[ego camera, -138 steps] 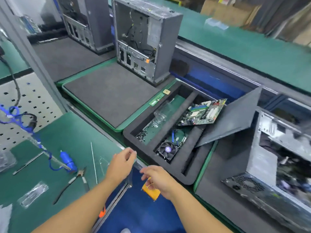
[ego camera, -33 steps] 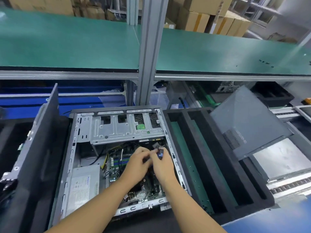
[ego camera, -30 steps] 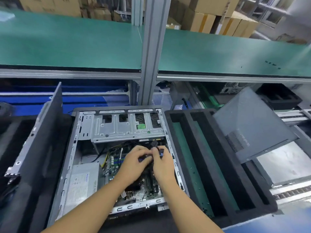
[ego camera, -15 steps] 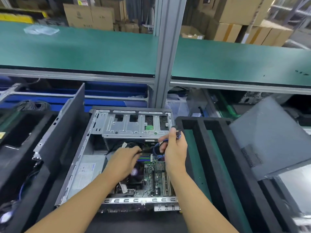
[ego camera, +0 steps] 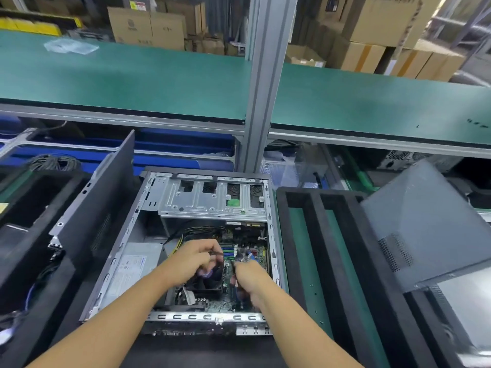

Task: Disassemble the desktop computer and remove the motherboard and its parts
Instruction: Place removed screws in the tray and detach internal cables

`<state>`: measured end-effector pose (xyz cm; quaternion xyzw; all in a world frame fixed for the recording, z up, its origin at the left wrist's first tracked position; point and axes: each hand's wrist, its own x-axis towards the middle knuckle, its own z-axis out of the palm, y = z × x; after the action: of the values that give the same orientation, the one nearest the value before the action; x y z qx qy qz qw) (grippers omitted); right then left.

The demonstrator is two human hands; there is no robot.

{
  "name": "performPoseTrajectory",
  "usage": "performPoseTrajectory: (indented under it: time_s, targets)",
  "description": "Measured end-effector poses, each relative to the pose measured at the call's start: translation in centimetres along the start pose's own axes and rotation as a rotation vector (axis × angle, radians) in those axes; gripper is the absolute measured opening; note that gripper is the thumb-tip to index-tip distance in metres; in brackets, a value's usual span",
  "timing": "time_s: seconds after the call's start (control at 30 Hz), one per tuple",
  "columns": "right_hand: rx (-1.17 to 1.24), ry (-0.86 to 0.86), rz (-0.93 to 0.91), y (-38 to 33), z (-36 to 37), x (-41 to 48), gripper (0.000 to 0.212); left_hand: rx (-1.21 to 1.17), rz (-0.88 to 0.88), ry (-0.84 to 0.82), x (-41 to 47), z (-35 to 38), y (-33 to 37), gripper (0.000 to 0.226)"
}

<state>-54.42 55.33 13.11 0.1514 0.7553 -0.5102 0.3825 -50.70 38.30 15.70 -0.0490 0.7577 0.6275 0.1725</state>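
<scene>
An open grey desktop case lies flat in front of me. Inside it sit the green motherboard, a black CPU fan, a silver power supply and a metal drive cage. My left hand is over the fan with its fingers curled, pinching a thin dark cable. My right hand is down over the board's right part, fingers curled round a blue cable. What the fingertips touch is hidden.
A dark side panel leans upright at the case's left. A black foam tray with green-bottomed slots lies to the right, with another grey panel leaning beyond it. A metal post and a green shelf stand behind.
My right hand has dropped from the drive cage's edge down onto the board. My left hand stays over the fan, holding the cable. Earlier still, I turned from another station to this case.
</scene>
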Motion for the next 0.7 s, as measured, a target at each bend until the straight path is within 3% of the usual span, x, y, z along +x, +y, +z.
performPoseTrajectory:
  time_s: [0.1, 0.2, 0.27, 0.33, 0.47, 0.53, 0.63, 0.7]
  targets:
    - [0.359, -0.029, 0.036, -1.3, 0.2, 1.5, 0.025, -0.289, 0.028, -0.038, 0.4, 0.7, -0.5, 0.033]
    - [0.465, -0.317, 0.144, -2.8, 0.6, 2.1, 0.042, -0.263, 0.047, -0.090, 0.9, 2.6, 0.1, 0.025]
    - [0.409, -0.372, 0.185, -3.5, 0.6, 2.5, 0.042, -0.062, 0.017, -0.143, 1.0, 4.1, 0.5, 0.021]
    - [0.237, -0.302, 0.116, -4.0, 0.3, 2.8, 0.032, 0.207, 0.043, -0.194, 0.8, 5.2, 0.5, 0.022]
    - [-0.161, -0.211, 0.003, -4.2, 0.1, 3.5, 0.037, 0.716, 0.210, -0.252, 0.5, 3.9, 0.2, 0.025]
    - [-0.202, -0.161, -0.044, -4.0, 0.5, 4.3, 0.056, 0.914, 0.344, -0.214, 0.5, 2.6, -0.2, 0.027]
    - [-0.267, -0.105, -0.063, -4.4, 0.9, 5.0, 0.040, 1.087, 0.416, -0.095, 0.7, 1.5, -0.8, 0.032]
    - [-0.243, -0.074, -0.064, -4.8, 1.4, 5.5, 0.052, 1.121, 0.424, -0.030, 1.0, 1.4, -1.1, 0.031]
